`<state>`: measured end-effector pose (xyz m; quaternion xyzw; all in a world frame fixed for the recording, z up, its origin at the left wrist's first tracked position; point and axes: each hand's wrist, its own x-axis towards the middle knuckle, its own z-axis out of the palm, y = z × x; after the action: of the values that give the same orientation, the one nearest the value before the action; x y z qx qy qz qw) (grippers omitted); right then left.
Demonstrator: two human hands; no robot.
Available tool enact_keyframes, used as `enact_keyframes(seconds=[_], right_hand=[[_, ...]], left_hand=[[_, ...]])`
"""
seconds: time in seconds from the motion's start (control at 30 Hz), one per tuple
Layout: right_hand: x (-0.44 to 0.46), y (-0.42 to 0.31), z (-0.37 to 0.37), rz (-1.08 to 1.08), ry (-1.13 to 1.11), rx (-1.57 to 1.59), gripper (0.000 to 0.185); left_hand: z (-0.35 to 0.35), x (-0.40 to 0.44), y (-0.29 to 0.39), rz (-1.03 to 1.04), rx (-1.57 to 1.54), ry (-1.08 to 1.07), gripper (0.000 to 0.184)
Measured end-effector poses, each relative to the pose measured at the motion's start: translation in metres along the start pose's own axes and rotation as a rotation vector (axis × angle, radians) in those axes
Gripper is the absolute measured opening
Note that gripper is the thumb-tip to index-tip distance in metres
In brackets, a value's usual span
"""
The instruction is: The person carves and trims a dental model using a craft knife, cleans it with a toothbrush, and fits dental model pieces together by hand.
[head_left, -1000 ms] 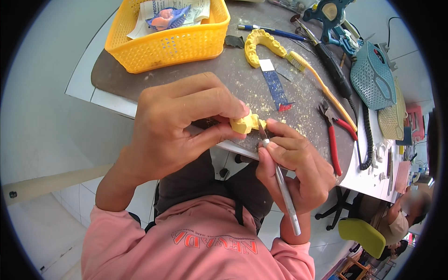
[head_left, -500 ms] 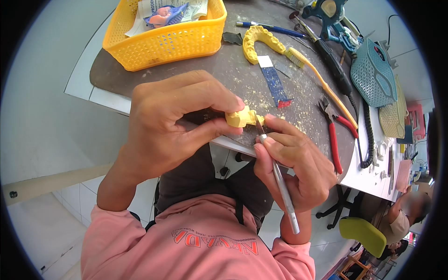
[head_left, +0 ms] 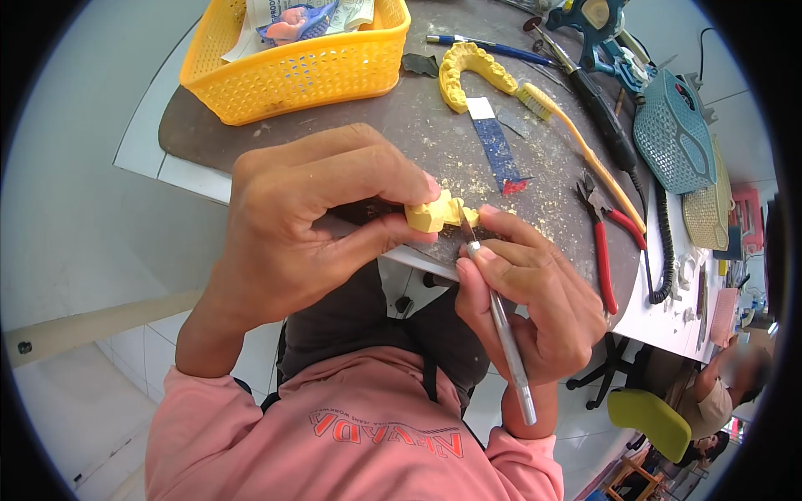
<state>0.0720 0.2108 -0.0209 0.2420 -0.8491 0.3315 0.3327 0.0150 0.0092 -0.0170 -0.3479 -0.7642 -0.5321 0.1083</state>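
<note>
My left hand [head_left: 305, 213] is closed, with thumb and forefinger pinching a small yellow dental plaster piece [head_left: 428, 216] just over the table's near edge. A metal-handled craft knife [head_left: 506, 338] rests in my right hand [head_left: 547, 305], fingers wrapped round its handle. Its blade touches the right part of the plaster piece, and my right forefinger reaches that same end. Fingertips cover part of the piece. Beyond my hands lie a yellow horseshoe-shaped dental cast [head_left: 455, 75] and a blue strip with white and red ends [head_left: 496, 150].
Yellow shavings dust the brown table [head_left: 225, 142]. A yellow basket [head_left: 292, 88] stands at back left. To the right are a toothbrush [head_left: 585, 150], red-handled pliers [head_left: 603, 259], a corded handpiece [head_left: 597, 108] and a blue basket [head_left: 668, 134]. Another person [head_left: 727, 388] sits far right.
The table items appear shifted very slightly in view. Both hands keep their grips, and the blade stays against the plaster piece.
</note>
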Motion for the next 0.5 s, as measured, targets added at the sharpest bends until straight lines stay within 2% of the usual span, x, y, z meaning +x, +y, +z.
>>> enact_keyframes(seconds=[0.5], right_hand=[[0.0024, -0.0032, 0.0053, 0.02, 0.043, -0.042, 0.017]], left_hand=[[0.0, -0.0008, 0.0012, -0.07, -0.048, 0.008, 0.028]])
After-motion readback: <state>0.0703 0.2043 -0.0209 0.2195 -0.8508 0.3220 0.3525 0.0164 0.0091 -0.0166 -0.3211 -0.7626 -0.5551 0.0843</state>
